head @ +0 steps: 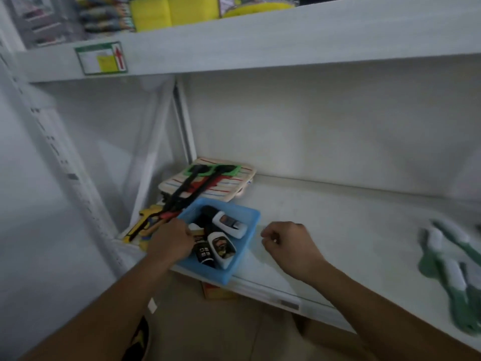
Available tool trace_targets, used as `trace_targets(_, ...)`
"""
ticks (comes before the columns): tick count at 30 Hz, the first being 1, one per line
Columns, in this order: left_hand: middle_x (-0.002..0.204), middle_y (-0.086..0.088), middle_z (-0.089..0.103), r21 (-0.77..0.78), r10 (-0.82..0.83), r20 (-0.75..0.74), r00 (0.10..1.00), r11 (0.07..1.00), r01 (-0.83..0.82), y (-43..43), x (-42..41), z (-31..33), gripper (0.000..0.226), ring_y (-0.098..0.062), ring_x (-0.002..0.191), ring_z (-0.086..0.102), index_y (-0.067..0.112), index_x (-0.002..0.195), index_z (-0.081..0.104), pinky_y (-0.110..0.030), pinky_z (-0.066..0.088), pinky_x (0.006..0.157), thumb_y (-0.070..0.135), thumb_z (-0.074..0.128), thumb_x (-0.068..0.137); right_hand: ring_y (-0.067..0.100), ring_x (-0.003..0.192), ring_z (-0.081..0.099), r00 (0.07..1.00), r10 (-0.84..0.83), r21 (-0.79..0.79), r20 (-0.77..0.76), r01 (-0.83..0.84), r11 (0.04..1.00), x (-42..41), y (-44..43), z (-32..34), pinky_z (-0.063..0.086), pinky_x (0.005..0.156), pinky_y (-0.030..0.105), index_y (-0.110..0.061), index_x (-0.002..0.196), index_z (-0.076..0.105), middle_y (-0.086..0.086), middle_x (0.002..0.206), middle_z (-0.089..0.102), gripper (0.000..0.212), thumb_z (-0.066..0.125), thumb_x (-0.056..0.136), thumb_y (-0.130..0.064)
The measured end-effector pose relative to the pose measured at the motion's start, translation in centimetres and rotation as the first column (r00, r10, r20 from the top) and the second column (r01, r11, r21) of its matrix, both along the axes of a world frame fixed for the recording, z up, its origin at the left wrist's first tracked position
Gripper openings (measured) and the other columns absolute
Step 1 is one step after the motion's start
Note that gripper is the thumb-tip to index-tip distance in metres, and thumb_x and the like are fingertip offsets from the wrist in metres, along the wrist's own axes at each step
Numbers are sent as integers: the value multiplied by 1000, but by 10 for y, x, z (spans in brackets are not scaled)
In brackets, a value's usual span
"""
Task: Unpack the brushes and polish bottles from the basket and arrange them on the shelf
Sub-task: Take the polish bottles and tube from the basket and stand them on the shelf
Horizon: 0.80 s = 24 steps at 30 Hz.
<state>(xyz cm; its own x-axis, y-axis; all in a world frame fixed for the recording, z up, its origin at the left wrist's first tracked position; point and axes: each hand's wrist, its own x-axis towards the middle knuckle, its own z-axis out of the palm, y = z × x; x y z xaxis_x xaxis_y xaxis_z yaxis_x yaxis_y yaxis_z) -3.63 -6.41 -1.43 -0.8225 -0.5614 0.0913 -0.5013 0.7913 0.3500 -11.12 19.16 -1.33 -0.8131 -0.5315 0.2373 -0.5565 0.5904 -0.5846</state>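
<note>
Seemingly midway: green brushes point(453, 272) lie on shelf point(338, 230), right. Polish bottles point(221, 247) lie in blue basket point(253, 222), left. Left grip point(170, 242) in basket, grasp hidden, cannot tell. Right grip point(289, 243) clenched, empty.

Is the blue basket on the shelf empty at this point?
No, the blue basket holds several polish bottles, black ones and white ones lying packed against each other inside it.
</note>
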Motion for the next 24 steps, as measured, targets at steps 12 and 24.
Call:
trace_targets(12, 100, 1, 69, 99, 10, 201, 980, 995, -30, -3, -35, -39, 47, -21, 96, 66, 21, 108, 60, -42, 53, 89, 52, 63, 73, 29, 107, 56, 984, 180, 717, -9, -119, 687, -18, -146, -29, 35, 91, 47, -25, 109, 58, 4, 109, 64, 32, 70, 79, -30)
trace_targets(24, 95, 4, 73, 501, 136, -419, 898, 859, 103, -16, -13, 15, 34, -18, 89, 69, 27, 102, 67, -47, 57, 85, 28, 78, 71, 23, 85, 64, 942, -49, -74, 332, 78, 994, -23, -100, 14, 54, 65, 35, -13, 95, 63, 8, 97, 65, 45, 83, 63, -38)
